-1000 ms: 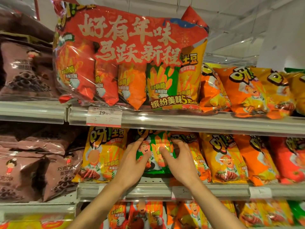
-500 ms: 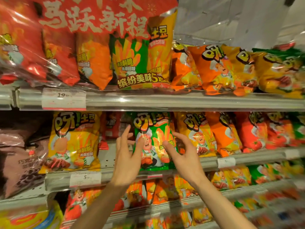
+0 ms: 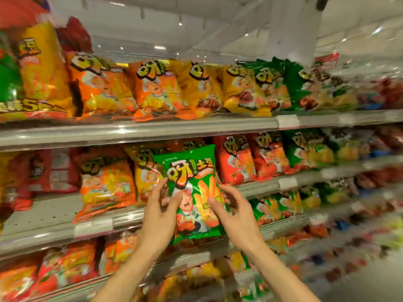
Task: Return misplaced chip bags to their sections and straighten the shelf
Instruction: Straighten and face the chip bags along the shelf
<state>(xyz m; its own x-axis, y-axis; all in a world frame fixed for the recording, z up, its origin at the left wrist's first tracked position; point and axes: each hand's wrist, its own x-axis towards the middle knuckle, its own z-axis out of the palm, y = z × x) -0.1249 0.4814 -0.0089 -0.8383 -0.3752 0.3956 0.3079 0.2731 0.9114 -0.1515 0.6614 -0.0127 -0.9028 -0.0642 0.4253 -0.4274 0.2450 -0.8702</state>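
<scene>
A green chip bag (image 3: 193, 184) is held upright in front of the middle shelf (image 3: 54, 210), clear of the rows behind it. My left hand (image 3: 158, 216) grips its left edge and my right hand (image 3: 234, 216) grips its right edge, thumbs on the front. Behind it stand yellow chip bags (image 3: 104, 184) and red chip bags (image 3: 235, 160). More green chip bags (image 3: 305, 149) stand further right on the same shelf. The view is blurred by motion.
The top shelf (image 3: 152, 127) carries orange, yellow and green bags (image 3: 272, 83). A bare stretch of the middle shelf lies left of the yellow bags. Lower shelves (image 3: 283, 225) hold more green and orange bags. The aisle floor (image 3: 370, 284) is at the lower right.
Both hands have closed on the green bag and lifted it off the middle shelf toward me. My view has swung to the right along the shelves.
</scene>
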